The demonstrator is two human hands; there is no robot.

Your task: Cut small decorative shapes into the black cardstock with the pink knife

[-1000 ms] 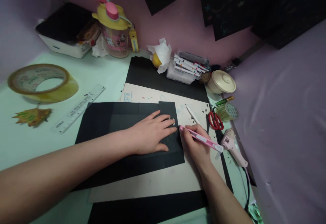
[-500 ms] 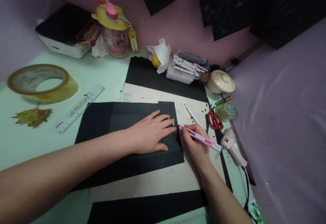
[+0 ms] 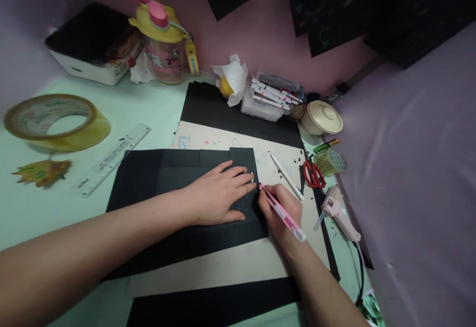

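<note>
My left hand (image 3: 217,195) lies flat, fingers spread, on a sheet of black paper (image 3: 148,178) that rests on a beige board (image 3: 223,262). A small white cut-out shows in the paper by my fingertips. My right hand (image 3: 280,213) grips a pink craft knife (image 3: 283,214) like a pen. The knife's tip touches the black paper's right edge, just right of my left fingertips.
A white pencil (image 3: 286,169), red scissors (image 3: 313,174), a pink glue gun (image 3: 336,213) and patterned tape (image 3: 330,162) lie to the right. Behind are markers (image 3: 273,96), a lidded bowl (image 3: 323,117) and a yellow bottle (image 3: 162,36). At left sit a clear ruler (image 3: 111,158) and big tape roll (image 3: 55,121).
My right hand has turned the knife so its rear end swung down toward me, and the tip moved slightly left onto the paper's edge. My left hand stayed put.
</note>
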